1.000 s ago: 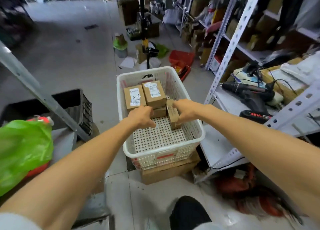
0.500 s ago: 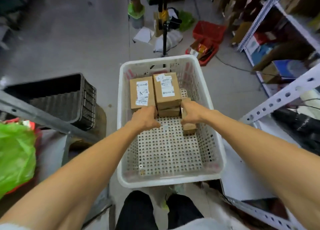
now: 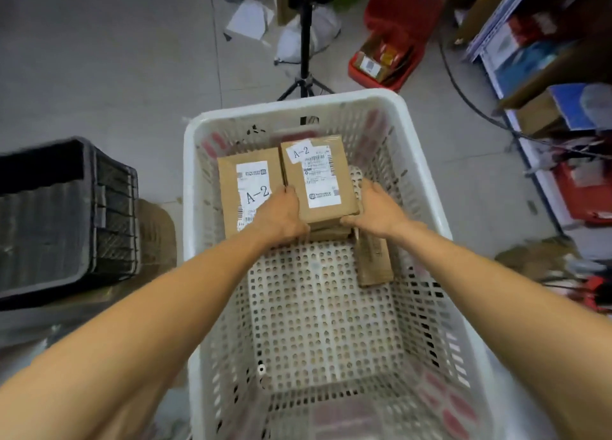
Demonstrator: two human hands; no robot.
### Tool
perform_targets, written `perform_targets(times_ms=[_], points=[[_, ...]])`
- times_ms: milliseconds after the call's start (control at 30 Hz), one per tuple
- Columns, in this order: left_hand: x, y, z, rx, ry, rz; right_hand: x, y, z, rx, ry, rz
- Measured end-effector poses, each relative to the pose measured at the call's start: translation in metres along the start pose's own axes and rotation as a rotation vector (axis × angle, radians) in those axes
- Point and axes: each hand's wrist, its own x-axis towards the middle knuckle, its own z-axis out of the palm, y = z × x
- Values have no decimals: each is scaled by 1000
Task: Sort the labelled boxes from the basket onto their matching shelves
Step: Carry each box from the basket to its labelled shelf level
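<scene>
A white perforated plastic basket [image 3: 427, 161] stands on the floor below me. At its far end lie cardboard boxes. The top box [image 3: 316, 178] of a small stack carries an A-2 label. My left hand [image 3: 281, 214] grips its left side and my right hand [image 3: 376, 209] grips its right side. A second flat box [image 3: 246, 188] marked A-2 lies to the left of it, partly under my left hand. Another box [image 3: 331, 232] sits beneath the held one. A narrow box [image 3: 374, 262] stands on edge near the basket's right wall.
A black crate [image 3: 66, 214] sits left of the basket. A tripod [image 3: 306, 55] and a red tray [image 3: 394, 39] of goods stand on the floor beyond. Shelving [image 3: 543, 181] with boxes runs along the right side.
The view tilted down over the basket. Both hands moved from lower boxes up onto the sides of the top A-2 box. My right hand left the narrow box.
</scene>
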Motion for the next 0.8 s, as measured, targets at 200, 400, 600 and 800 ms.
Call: perform_targets(times_ms=[200,400,600,800], points=[[57,-8,23,-342,66,-153,61,1,29,206,46,105],[74,-1,43,-528,124,-146,89,13,29,593,6,186],[72,-20,48,-835,87,-87,63,11,38,655,116,238],[47,-9,32,-864,164,-19,22,5,37,725,215,210]])
